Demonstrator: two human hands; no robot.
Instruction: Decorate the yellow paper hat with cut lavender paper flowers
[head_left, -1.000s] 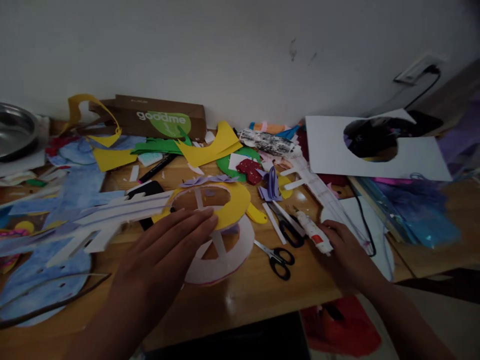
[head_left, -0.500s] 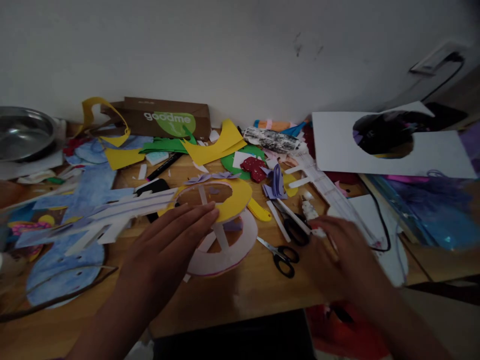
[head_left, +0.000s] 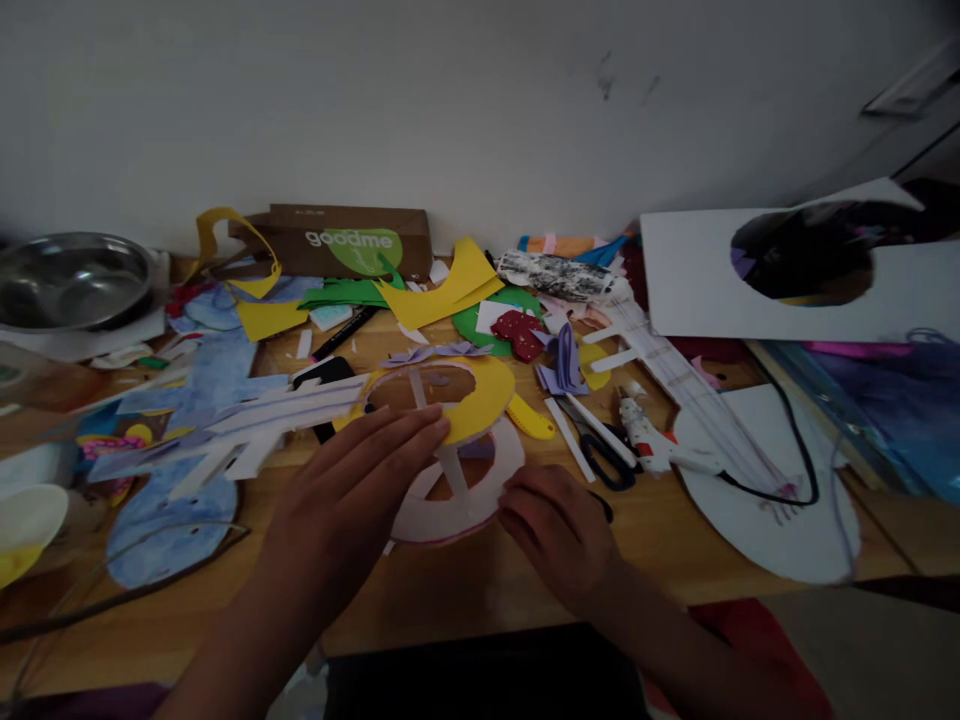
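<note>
A paper craft stands before me: a yellow paper ring (head_left: 491, 380) above a white paper ring (head_left: 457, 520), with white strips between them. My left hand (head_left: 367, 460) lies over the yellow ring's near left part, fingers stretched and close together; its thumb is hidden. At the white ring's right edge, my right hand (head_left: 559, 530) is closed in a pinch on the rim. A white glue gun (head_left: 652, 445) with a black cord rests to the right of that hand. Scissors (head_left: 607, 460) with black handles lie just beyond it, and a second pair is mostly covered by the hand.
A blue-painted paper guitar (head_left: 172, 520) lies at left and a white paper guitar (head_left: 757, 500) at right. Metal bowl (head_left: 75, 280), brown box (head_left: 352, 240) and yellow scraps (head_left: 442, 290) line the back. A white board with a hole (head_left: 690, 280) stands at back right.
My right hand has moved left from beside the glue gun to the white ring's edge, leaving the glue gun on the table. My left hand stays on the yellow ring. The view shifted slightly.
</note>
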